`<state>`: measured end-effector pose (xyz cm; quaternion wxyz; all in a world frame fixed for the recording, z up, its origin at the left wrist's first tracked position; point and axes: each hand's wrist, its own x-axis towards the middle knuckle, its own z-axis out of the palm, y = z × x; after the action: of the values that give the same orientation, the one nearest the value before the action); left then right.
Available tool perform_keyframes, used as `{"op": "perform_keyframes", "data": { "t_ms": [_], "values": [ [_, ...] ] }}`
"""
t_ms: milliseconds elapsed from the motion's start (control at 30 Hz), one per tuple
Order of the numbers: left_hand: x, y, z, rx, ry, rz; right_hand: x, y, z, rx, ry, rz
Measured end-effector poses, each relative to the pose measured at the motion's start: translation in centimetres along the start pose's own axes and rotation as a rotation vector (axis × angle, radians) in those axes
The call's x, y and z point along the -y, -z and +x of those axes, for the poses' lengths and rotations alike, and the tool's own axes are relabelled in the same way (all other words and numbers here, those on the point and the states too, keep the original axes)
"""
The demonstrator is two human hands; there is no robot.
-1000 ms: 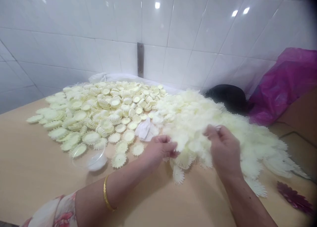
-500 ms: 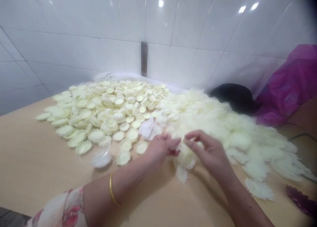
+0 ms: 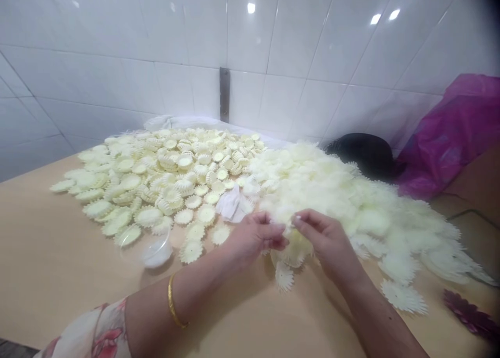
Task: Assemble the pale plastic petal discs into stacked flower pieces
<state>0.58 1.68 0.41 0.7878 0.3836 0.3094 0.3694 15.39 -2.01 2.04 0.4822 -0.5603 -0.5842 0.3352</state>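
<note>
My left hand (image 3: 255, 236) and my right hand (image 3: 326, 238) meet fingertip to fingertip over a stack of pale cream flower-shaped petal pieces (image 3: 291, 248) at the near edge of a big loose heap of the same pieces (image 3: 351, 201). Both hands have their fingers pinched on that stack. A gold bangle (image 3: 172, 301) circles my left wrist. One single petal piece (image 3: 284, 276) lies on the wooden table (image 3: 58, 264) just below my hands.
Left of the heap spread several stacked, cupped cream flowers (image 3: 164, 181). A small clear cup of white stuff (image 3: 154, 251) stands near my left forearm. A white cloth scrap (image 3: 233, 204), a black object (image 3: 361, 152), a magenta plastic bag (image 3: 449, 134) and dark purple petals (image 3: 469, 316) lie around.
My right hand came down and left from the heap to meet my left hand. The two hands have closed together on the petal stack.
</note>
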Motion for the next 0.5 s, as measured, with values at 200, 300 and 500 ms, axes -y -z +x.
{"op": "perform_keyframes", "data": {
  "t_ms": [200,300,500],
  "values": [
    [-0.1,-0.2,-0.1,-0.040,-0.004,0.041,0.0,0.1,0.1,-0.229,0.013,-0.128],
    [-0.2,-0.2,-0.2,-0.035,-0.010,0.053,-0.2,1.0,0.5,-0.415,0.028,-0.214],
    [0.4,-0.1,-0.2,-0.088,-0.065,0.379,-0.4,2.0,1.0,-0.506,0.026,-0.226]
  ]
}}
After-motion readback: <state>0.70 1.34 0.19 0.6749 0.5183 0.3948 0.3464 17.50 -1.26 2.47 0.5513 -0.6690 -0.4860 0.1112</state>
